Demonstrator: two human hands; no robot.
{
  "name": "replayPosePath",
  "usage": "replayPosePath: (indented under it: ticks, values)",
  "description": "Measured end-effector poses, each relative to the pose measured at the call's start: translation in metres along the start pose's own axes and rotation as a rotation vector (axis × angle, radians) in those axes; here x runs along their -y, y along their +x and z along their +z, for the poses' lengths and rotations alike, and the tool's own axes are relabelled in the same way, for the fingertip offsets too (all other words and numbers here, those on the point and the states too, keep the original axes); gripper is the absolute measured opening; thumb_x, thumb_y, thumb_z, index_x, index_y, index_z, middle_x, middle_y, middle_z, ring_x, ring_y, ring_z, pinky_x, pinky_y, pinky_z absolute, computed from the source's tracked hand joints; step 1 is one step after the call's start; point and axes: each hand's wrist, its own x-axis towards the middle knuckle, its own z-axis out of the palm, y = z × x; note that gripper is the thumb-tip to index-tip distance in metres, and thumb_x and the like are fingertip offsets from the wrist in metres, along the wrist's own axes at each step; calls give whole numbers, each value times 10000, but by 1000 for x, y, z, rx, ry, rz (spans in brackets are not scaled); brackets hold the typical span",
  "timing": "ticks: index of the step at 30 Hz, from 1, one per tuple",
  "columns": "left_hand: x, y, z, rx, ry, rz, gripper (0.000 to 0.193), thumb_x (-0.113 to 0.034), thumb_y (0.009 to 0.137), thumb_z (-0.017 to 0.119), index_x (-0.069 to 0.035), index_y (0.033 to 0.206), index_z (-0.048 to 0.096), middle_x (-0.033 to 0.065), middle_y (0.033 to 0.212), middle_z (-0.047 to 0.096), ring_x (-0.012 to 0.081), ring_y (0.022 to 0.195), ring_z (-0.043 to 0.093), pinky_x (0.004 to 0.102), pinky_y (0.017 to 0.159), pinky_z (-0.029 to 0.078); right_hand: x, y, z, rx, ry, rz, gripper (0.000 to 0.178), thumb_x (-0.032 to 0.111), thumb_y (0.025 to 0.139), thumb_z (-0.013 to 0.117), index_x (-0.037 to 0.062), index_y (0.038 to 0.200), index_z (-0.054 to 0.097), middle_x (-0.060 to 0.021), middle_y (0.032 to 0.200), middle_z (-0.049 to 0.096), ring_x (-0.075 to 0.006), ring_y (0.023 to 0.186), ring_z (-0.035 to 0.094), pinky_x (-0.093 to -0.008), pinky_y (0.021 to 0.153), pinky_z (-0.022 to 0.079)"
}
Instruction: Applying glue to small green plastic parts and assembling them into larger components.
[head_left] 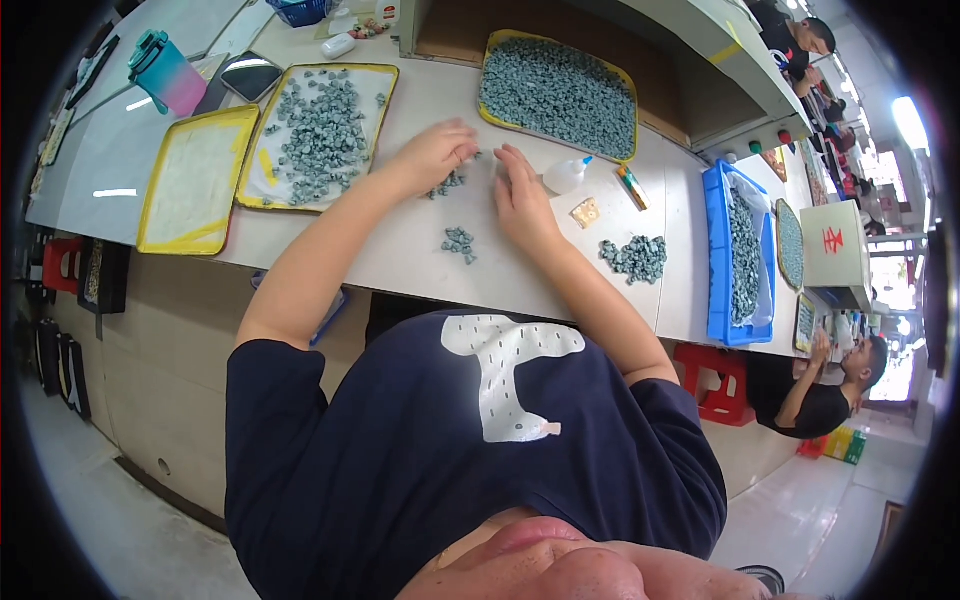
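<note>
Over the white table, my left hand [435,157] is closed, its fingers bent and pressed together; what they hold, if anything, is too small to make out. Beneath it, partly hidden, lies a small heap of grey-green pieces [449,184]. My right hand [524,200] is beside it, open, fingers stretched toward the far side and nothing visible in them. Nearer to me is another little heap of pieces [458,243]. To the right of my right hand, a larger heap [635,260] rests on the table. A white squeeze bottle [565,176] with a blue tip stands close by.
Yellow-rimmed trays hold many pieces at the far side [484,95] and the left [385,75]; another yellow-rimmed tray [190,185] overlaps the left edge. A blue crate [719,250], small card [585,212], narrow tube [632,188], phone [251,77] and tumbler [165,75] surround the workspace. Co-workers sit at right.
</note>
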Motion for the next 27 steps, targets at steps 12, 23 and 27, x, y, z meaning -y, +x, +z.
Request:
replayPosePath:
  ticks: [12, 23, 27]
  values:
    - [-66, -101, 8, -341, 18, -135, 815, -456, 834, 664, 2, 1382, 272, 221, 1340, 421, 332, 1219, 462, 388, 1021, 371, 11, 16, -6, 507, 50, -433, 534, 326, 842, 627, 58, 1283, 488, -197, 1309, 486, -405, 1283, 375, -458, 1059, 333]
    - [-66, -98, 28, -765, -504, -304, 749, -255, 881, 634, 8, 1400, 162, 258, 1345, 319, 373, 1206, 453, 438, 985, 411, 31, 29, 29, 328, -168, -549, 483, 305, 760, 696, 143, 1197, 569, -154, 1243, 510, -370, 1200, 438, -465, 993, 380]
    - [-74, -96, 35, -928, -111, -207, 508, -39, 895, 523, 21, 1335, 276, 235, 1279, 384, 342, 1122, 512, 408, 892, 471, 28, 32, 32, 358, -142, -568, 357, 279, 769, 684, 130, 1082, 597, -130, 1137, 541, -321, 1080, 502, -436, 905, 427]
